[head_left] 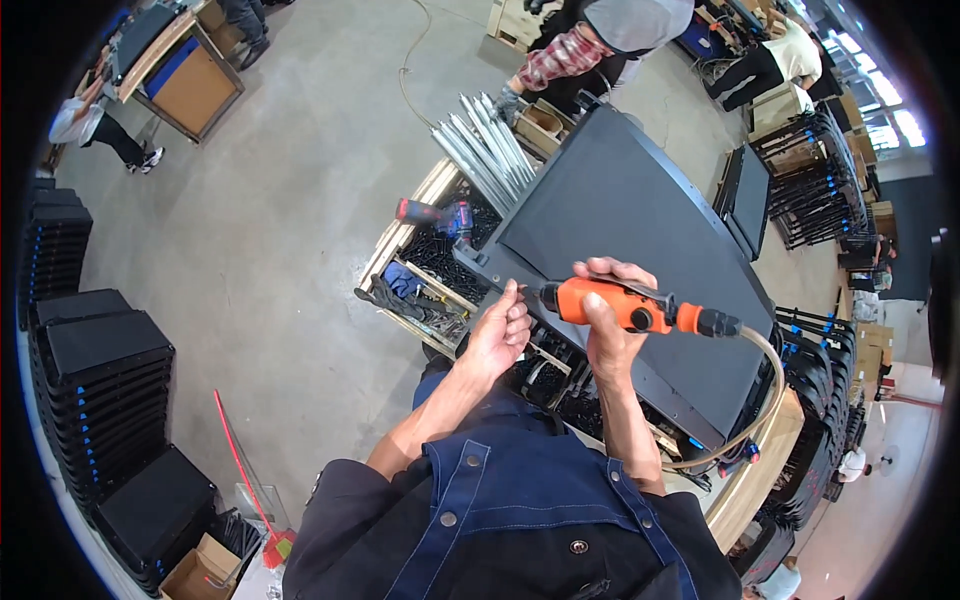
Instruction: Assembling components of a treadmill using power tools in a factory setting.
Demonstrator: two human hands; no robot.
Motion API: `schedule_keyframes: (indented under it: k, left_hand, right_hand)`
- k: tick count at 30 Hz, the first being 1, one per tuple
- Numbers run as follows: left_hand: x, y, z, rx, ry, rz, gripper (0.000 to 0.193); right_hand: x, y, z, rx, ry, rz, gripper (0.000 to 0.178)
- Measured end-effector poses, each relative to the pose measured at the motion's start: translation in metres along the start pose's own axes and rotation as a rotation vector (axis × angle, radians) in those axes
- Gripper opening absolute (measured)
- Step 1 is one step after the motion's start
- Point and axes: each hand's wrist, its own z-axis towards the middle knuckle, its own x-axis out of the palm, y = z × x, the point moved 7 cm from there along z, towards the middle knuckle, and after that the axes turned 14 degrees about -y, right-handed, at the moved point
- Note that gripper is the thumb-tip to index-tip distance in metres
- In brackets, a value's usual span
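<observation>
My right hand [613, 345] is wrapped round an orange air screwdriver [582, 300] with a black nose, held level with its nose pointing left. A pale air hose [772, 365] runs from its back end and loops down on the right. Just off the nose, my left hand [500, 335] is closed in a pinch; what sits between its thumb and finger is too small to make out. Below both hands lies a large dark grey panel [620, 200] with a raised rim. A red and blue cordless drill [440, 214] rests beyond my left hand.
Metal tubes [485, 150] lie past the drill, near a co-worker's gloved hand [508, 104]. A wooden crate [400, 235] holds dark small parts and tools. Stacked black panels [105, 340] stand at left, by a red broom [240, 460]. Black frames [815, 180] stand at right.
</observation>
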Motion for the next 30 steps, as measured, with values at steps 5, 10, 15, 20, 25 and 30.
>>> schedule_keyframes:
  k: [5,10,15,20,25,30]
  left_hand:
    - [0.006,-0.01,0.007,-0.124,-0.075,-0.138,0.032]
    - [-0.001,-0.018,0.012,-0.131,-0.067,-0.111,0.035]
    - [-0.007,-0.021,0.008,-0.133,-0.035,-0.086,0.04]
    - [-0.033,-0.003,-0.011,-0.189,-0.096,0.124,0.045]
    - [-0.048,0.008,-0.03,-0.207,-0.164,0.263,0.046]
    - [-0.044,0.02,-0.037,-0.093,-0.043,0.405,0.034]
  right_hand:
    - [0.041,-0.018,0.017,0.005,0.092,-0.082,0.042]
    - [0.07,-0.027,0.019,0.022,0.194,-0.182,0.042]
    - [0.084,-0.052,0.024,0.024,0.327,-0.228,0.039]
    - [0.1,-0.063,0.019,-0.025,0.482,-0.236,0.037]
    - [0.093,-0.064,0.015,0.091,0.453,-0.275,0.04]
    - [0.066,-0.036,0.006,0.081,0.364,-0.228,0.057]
